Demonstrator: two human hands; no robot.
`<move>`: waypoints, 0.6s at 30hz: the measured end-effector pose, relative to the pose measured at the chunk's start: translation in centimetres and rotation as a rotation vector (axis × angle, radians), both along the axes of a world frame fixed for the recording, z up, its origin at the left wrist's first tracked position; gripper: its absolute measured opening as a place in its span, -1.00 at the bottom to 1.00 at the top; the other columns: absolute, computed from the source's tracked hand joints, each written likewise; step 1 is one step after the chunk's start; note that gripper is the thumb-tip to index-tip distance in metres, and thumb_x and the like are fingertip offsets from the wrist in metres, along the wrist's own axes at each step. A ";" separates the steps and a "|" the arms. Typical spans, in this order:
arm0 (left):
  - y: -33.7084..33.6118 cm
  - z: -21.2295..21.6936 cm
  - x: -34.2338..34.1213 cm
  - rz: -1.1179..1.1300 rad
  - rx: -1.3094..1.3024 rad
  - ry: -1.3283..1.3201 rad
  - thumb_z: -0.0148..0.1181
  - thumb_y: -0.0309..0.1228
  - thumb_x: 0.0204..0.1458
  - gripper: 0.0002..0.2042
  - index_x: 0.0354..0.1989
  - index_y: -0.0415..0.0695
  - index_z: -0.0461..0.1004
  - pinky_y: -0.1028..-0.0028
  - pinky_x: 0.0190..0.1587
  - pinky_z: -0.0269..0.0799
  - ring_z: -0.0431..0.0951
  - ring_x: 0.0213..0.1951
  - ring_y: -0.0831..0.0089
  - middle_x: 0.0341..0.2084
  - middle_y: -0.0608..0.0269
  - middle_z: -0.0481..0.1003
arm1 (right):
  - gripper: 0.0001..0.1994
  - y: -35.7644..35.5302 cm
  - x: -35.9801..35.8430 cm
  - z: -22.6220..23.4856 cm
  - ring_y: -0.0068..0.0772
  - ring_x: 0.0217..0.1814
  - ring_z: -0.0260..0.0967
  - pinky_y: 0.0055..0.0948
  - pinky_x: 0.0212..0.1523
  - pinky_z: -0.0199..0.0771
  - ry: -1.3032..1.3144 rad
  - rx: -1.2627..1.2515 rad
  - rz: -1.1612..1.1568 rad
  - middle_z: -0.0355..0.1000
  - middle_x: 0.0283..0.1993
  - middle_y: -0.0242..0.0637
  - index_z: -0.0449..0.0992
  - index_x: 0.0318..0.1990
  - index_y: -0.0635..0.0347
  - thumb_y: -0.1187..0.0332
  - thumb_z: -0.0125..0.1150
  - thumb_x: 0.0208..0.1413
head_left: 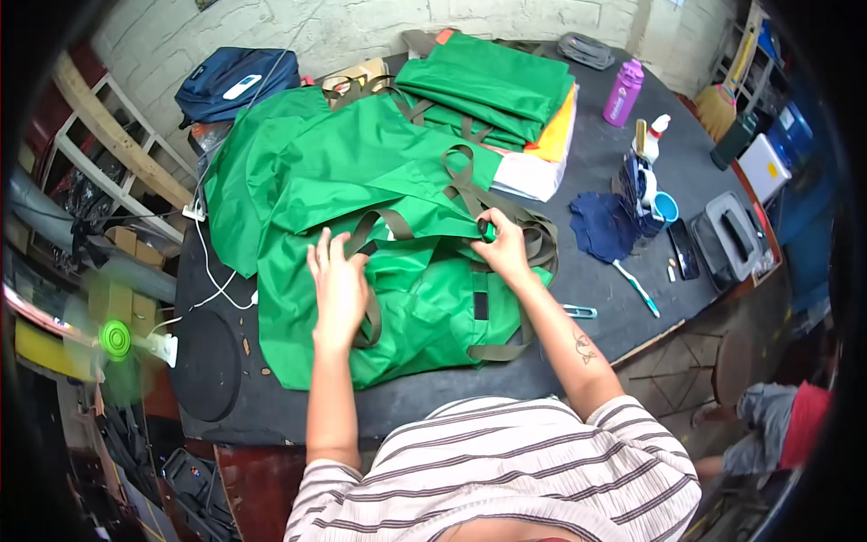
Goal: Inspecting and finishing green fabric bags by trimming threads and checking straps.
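Note:
A large green fabric bag [406, 303] with olive webbing straps lies spread and rumpled before me. My left hand [337, 280] rests on it with fingers apart, its thumb beside a small black patch near a looped olive strap [386, 219]. At the bag's right side, my right hand [502, 246] is closed, thumb and fingers pinching a small black-and-green object [487, 229] at the fabric edge; its kind is too small to tell. Another black patch [480, 305] shows on the bag below that hand. More olive straps [540, 244] bunch just right of it.
Folded green fabric [492, 81] is stacked at the back beside a blue bag [237, 81]. To the right are a purple bottle [624, 92], a dark blue cloth [601, 226], a toothbrush [638, 289] and a grey case [727, 237]. A fan [116, 340] spins at left; another person [777, 425] is at lower right.

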State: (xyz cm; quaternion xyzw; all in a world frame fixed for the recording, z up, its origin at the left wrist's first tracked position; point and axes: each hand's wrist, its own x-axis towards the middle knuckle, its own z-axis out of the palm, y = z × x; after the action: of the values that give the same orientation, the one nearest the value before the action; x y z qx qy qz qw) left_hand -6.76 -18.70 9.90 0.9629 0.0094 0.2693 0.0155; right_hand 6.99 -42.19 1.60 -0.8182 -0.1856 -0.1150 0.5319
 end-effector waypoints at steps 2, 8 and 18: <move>-4.1 1.3 -1.2 -0.109 -0.200 -0.250 0.23 -0.58 -0.14 -0.88 -0.37 -0.19 0.52 0.06 0.21 0.12 0.28 0.16 0.00 -0.03 0.04 0.38 | -0.67 1.0 -0.8 -1.8 -0.12 -0.26 0.47 -0.27 -0.25 0.42 -0.042 0.098 -0.058 0.45 -0.38 -0.20 0.40 -0.30 0.15 0.41 0.42 -0.24; -12.1 0.2 2.1 -0.537 -0.644 -0.106 -0.08 -0.81 -0.11 -0.56 0.00 -0.26 0.37 0.35 -0.15 0.44 0.52 -0.23 0.19 -0.12 -0.02 0.38 | -0.62 1.6 -2.3 -0.1 -0.15 -0.13 0.48 -0.33 -0.13 0.45 -0.005 0.169 0.075 0.49 -0.23 -0.19 0.46 -0.17 0.18 0.47 0.36 -0.24; -8.8 -6.5 4.7 -0.299 -0.602 -0.039 -0.07 -0.76 -0.23 -0.42 0.11 -0.17 0.36 0.20 0.04 0.34 0.38 -0.02 0.00 -0.03 0.01 0.41 | -0.68 -13.8 -4.3 -1.8 0.02 -0.09 0.35 -0.19 -0.07 0.35 -0.081 -0.318 -0.409 0.38 -0.18 -0.07 0.41 -0.08 0.22 0.36 0.26 0.01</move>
State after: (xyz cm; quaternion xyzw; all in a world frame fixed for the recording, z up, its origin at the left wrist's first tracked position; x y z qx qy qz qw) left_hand -2.10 -27.49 3.41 0.9005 -0.0530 0.2675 0.3388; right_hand 2.72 -55.95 -0.19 -0.9067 -0.0532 -0.2222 0.3545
